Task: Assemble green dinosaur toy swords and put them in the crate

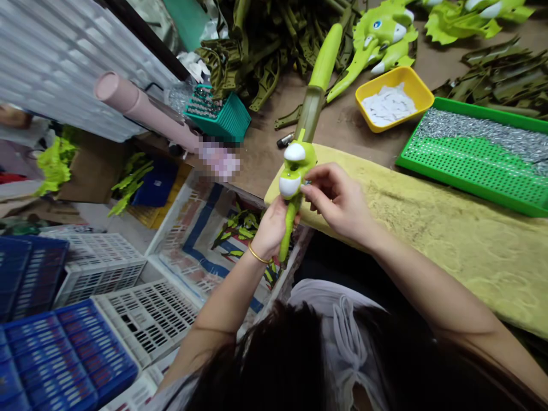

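Note:
My left hand is wrapped round the lower part of a lime-green plastic toy piece with white rounded parts. The piece is tilted, with a long olive and lime section reaching up over the table. Its narrow green tail end hangs below my left hand. At the right side of the white parts, my right hand has thumb and fingertips brought together in a pinch, close against the toy. Whatever sits between those fingertips is too small to make out. A yellow cloth pad lies under the right wrist.
A yellow bowl holds small white pieces; a green perforated tray holds silvery screws. Olive plastic parts pile up behind. A teal basket and a pink tube-shaped object stand left. Crates fill the floor.

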A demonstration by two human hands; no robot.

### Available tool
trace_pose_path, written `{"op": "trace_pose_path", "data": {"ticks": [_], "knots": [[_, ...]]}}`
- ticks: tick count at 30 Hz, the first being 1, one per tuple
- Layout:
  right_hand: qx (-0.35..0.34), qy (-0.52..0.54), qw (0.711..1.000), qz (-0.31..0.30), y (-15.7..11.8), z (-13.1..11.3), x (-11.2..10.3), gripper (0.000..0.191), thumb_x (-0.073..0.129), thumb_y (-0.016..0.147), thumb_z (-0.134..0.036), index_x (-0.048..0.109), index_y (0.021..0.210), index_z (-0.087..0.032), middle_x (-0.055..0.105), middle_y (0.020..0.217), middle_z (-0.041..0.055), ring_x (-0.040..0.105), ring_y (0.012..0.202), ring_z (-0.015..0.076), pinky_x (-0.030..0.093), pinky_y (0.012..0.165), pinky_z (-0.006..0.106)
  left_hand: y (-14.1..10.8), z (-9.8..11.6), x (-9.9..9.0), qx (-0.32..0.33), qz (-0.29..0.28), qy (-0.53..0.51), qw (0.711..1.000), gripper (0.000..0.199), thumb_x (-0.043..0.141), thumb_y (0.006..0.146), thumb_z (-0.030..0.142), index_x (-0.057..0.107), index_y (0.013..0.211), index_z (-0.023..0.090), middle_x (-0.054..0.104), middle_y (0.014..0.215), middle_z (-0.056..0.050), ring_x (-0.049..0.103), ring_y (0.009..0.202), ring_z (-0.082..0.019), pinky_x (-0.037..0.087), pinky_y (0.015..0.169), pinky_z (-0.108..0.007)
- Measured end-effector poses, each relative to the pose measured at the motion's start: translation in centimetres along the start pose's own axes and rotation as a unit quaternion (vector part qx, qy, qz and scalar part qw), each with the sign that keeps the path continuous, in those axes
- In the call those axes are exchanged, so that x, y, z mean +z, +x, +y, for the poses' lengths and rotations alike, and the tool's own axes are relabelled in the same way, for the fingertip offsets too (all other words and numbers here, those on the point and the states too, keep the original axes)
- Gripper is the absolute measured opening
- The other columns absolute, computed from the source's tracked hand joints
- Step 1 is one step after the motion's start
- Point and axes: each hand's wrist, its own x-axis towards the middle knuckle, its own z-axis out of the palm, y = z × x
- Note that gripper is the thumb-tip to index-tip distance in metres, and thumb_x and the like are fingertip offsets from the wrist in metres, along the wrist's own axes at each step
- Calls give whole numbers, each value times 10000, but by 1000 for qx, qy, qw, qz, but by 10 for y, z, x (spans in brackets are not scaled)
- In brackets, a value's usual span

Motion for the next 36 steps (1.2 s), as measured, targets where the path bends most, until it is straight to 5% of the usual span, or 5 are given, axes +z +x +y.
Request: {"op": "trace_pose_path", "data": {"ticks": [8, 14, 18, 27, 36], "knots": [[55, 67, 995, -43, 13, 28, -6, 330, 595, 835, -496, 441, 994, -251, 547, 642, -69, 494, 505, 91, 417, 519, 249, -1, -1, -6, -29, -23, 10, 999, 585, 575, 726, 782, 476, 761, 206, 509, 531, 22, 425, 450, -100, 336, 449, -246], [124, -405, 905, -31, 25, 54, -3, 483, 523, 875, -499, 486, 1192, -138, 639, 1062, 174, 617, 904, 269, 474, 690, 351, -5, -2, -31, 36, 24, 75, 996, 560, 523, 777, 769, 445, 770, 215, 496, 533, 40, 401, 462, -94, 336, 473, -239], [143, -499, 850, -89, 29, 49, 6, 376, 329, 910, -208, 537, 1186, -60, 602, 1150, 262, 619, 964, 319, 487, 745, 409, -15, -11, -55, 76, 92, 178, 977, 547, 526, 783, 750, 487, 839, 208, 524, 580, 35, 459, 509, -104, 370, 514, -235], [137, -243, 955, 97, -31, 42, -37, 483, 390, 933, -418, 470, 1355, -198, 687, 1026, 112, 654, 850, 233, 518, 800, 426, -79, -53, -102, 64, 208, 432, 875, 465, 578, 820, 546, 559, 1101, 175, 681, 875, -81, 630, 767, -228, 436, 700, -312], [41, -324, 943, 55, -94, 36, -26, 483, 415, 931, -392, 534, 1379, -254, 727, 1063, 97, 692, 928, 237, 569, 825, 379, -91, -76, -107, 76, 164, 664, 725, 525, 430, 911, 579, 553, 1158, 133, 702, 894, -160, 669, 848, -304, 428, 675, -317]]}}
